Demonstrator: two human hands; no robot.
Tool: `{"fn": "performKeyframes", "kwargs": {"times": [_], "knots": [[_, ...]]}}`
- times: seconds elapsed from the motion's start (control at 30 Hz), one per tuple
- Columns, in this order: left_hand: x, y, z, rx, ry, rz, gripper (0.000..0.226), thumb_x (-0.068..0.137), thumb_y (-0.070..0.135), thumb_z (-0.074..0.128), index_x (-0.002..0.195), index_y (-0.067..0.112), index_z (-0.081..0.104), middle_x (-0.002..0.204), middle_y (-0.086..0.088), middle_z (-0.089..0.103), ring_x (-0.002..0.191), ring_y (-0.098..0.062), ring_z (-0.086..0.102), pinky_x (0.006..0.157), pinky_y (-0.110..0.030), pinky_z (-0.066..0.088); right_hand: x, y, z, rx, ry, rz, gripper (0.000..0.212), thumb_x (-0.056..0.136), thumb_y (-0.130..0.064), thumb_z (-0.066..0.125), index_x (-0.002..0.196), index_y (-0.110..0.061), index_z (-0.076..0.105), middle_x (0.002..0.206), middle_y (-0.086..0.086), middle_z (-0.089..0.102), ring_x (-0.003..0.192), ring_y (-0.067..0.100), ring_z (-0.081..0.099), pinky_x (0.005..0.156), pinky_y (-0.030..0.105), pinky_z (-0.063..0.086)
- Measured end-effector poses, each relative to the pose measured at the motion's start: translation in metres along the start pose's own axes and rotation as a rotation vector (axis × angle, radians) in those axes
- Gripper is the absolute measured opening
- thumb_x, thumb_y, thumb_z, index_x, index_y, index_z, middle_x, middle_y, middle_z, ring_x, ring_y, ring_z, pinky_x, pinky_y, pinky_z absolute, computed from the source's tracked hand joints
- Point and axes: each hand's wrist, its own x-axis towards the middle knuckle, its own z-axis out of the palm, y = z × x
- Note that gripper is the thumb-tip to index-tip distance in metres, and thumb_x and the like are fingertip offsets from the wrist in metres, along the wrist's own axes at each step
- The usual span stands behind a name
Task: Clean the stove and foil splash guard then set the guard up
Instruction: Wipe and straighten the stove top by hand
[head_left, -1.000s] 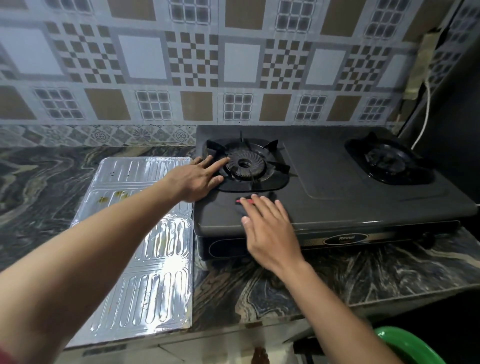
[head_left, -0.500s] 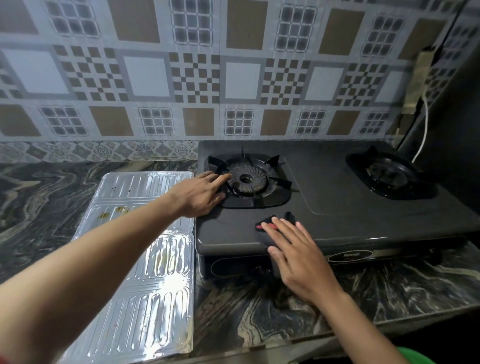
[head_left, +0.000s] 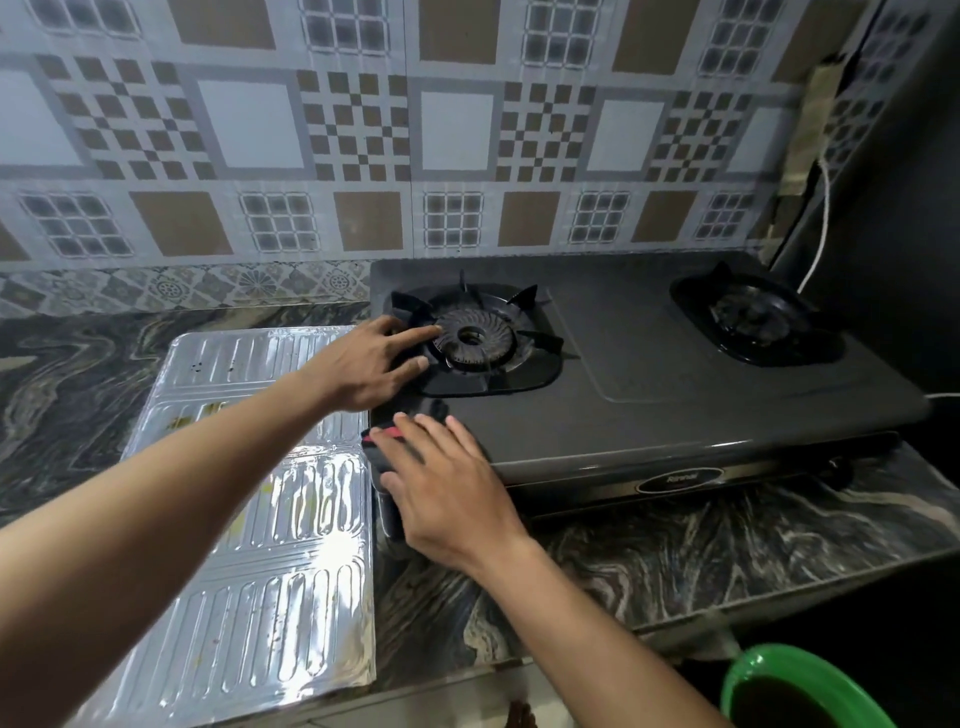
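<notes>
- The marbled tabletop (head_left: 649, 561) carries a dark two-burner stove (head_left: 649, 384) against the tiled wall (head_left: 363, 130).
- A black oval badge (head_left: 679, 479) on the stove's front edge bears pale lettering, too blurred to read with certainty.
- The foil splash guard (head_left: 249, 571) lies flat on the tabletop just left of the stove, with yellowish stains on its ribbed panels.
- The left hand (head_left: 371, 366) rests with fingers spread at the left burner (head_left: 472, 340), index fingertip touching the ring, as it did half a second ago.
- The right hand (head_left: 447, 483) lies flat, fingers together, pressing a dark cloth with a red edge (head_left: 382, 436) at the stove's front left corner; half a second earlier it was further right along the front edge.
- A green bowl (head_left: 800, 686) sits below the tabletop edge, lower right.
</notes>
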Motion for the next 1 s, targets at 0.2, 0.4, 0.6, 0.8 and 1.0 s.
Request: {"fn": "performKeyframes", "kwargs": {"times": [0.2, 0.4, 0.6, 0.8, 1.0], "knots": [[-0.001, 0.009, -0.002, -0.025, -0.030, -0.033, 0.060, 0.098, 0.062, 0.028, 0.155, 0.044, 0.021, 0.151, -0.018, 0.042, 0.134, -0.038, 0.046, 0.114, -0.046, 0.036, -0.029, 0.052, -0.018, 0.057, -0.012, 0.047, 0.053, 0.101, -0.037, 0.034, 0.150, -0.021, 0.038, 0.157, 0.005, 0.038, 0.146, 0.019, 0.030, 0.122, 0.042, 0.018], [-0.025, 0.039, -0.004, -0.086, 0.040, -0.085, 0.057, 0.100, 0.039, 0.049, 0.154, 0.027, 0.034, 0.151, -0.015, 0.045, 0.135, -0.035, 0.046, 0.113, -0.046, 0.038, -0.034, 0.069, -0.038, 0.252, 0.058, 0.252, 0.033, 0.100, -0.022, 0.047, 0.132, -0.015, 0.057, 0.139, -0.001, 0.047, 0.125, 0.018, 0.049, 0.109, 0.032, 0.035], [-0.062, 0.084, -0.026, -0.154, 0.217, -0.070, 0.054, 0.084, 0.039, 0.053, 0.135, 0.028, 0.062, 0.139, 0.002, 0.059, 0.128, -0.021, 0.048, 0.108, -0.038, 0.041, -0.018, 0.073, -0.062, 0.890, 0.242, 0.437, 0.021, 0.097, -0.013, 0.053, 0.105, -0.021, 0.072, 0.104, 0.000, 0.072, 0.100, 0.014, 0.066, 0.095, 0.038, 0.052], [-0.069, 0.121, -0.037, -0.830, 0.196, -0.176, 0.021, 0.092, 0.024, 0.066, 0.110, 0.016, 0.071, 0.098, 0.004, 0.076, 0.093, -0.014, 0.072, 0.086, -0.030, 0.056, -0.010, 0.062, -0.096, 1.608, 0.225, 0.502, 0.022, 0.101, -0.004, 0.048, 0.104, -0.011, 0.069, 0.096, 0.011, 0.076, 0.088, 0.021, 0.070, 0.085, 0.035, 0.055], [-0.078, 0.132, -0.069, -1.002, 0.310, -0.244, 0.054, 0.081, 0.038, 0.068, 0.105, -0.008, 0.054, 0.097, -0.026, 0.069, 0.090, -0.033, 0.068, 0.089, -0.055, 0.053, -0.010, 0.064, -0.116, 1.711, 0.082, 0.385, 0.026, 0.102, -0.014, 0.047, 0.119, -0.007, 0.065, 0.107, 0.013, 0.073, 0.094, 0.022, 0.068, 0.081, 0.033, 0.056]]}}
